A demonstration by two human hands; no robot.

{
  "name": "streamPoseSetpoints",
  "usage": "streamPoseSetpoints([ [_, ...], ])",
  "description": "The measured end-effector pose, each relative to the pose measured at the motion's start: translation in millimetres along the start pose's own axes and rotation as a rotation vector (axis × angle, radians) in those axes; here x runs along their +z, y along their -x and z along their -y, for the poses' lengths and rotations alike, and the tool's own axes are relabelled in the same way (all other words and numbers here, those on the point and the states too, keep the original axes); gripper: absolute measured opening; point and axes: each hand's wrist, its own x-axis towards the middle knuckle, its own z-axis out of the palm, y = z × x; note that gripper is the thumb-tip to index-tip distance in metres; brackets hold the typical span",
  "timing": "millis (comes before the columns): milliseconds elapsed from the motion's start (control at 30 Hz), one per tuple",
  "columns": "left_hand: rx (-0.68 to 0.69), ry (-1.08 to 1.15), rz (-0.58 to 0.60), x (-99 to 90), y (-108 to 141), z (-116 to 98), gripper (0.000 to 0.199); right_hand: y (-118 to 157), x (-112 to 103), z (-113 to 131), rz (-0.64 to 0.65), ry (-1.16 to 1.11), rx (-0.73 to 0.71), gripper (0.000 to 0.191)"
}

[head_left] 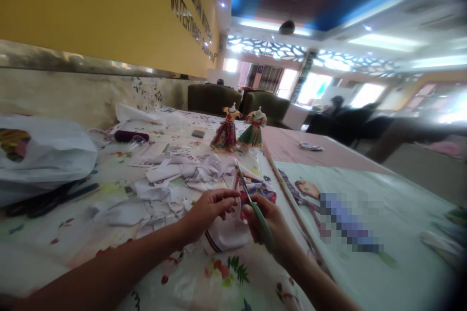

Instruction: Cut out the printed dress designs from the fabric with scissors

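Observation:
My right hand (268, 221) is closed around a pair of scissors (260, 221) with green handles. Their narrow blades point up and away from me, and look almost together. Just left of the blades is my left hand (211, 206), its thumb and fingers drawn together; what they pinch, if anything, is too small to make out. White cloth with dark stripes (228, 238) lies beneath both hands. Behind the scissors a patterned red, blue and yellow piece of fabric (263, 190) shows, partly hidden by my right hand.
White scraps (160, 189) are heaped left of my hands. Two small dress figures (225, 131) stand farther back. A white plastic bag (47, 155) sits at the left, with dark-handled tools (54, 199) before it. Patterned strips (304, 199) lie right, beside a blurred-out patch.

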Motion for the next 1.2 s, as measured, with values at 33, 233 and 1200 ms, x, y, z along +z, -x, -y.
streamPoseSetpoints([
  [33,-0.007,0.040,0.006,1.7,0.7,2.0,0.039,0.8,4.0,3.9,0.015,-0.002,0.003,0.047],
  [233,-0.036,0.313,-0.027,4.6,2.9,5.8,0.042,5.4,28.3,21.5,0.061,-0.016,0.004,0.047],
  [1200,0.238,0.432,-0.247,-5.8,-1.6,-21.0,0.032,5.2,63.9,7.1,0.062,-0.142,-0.065,0.052],
])
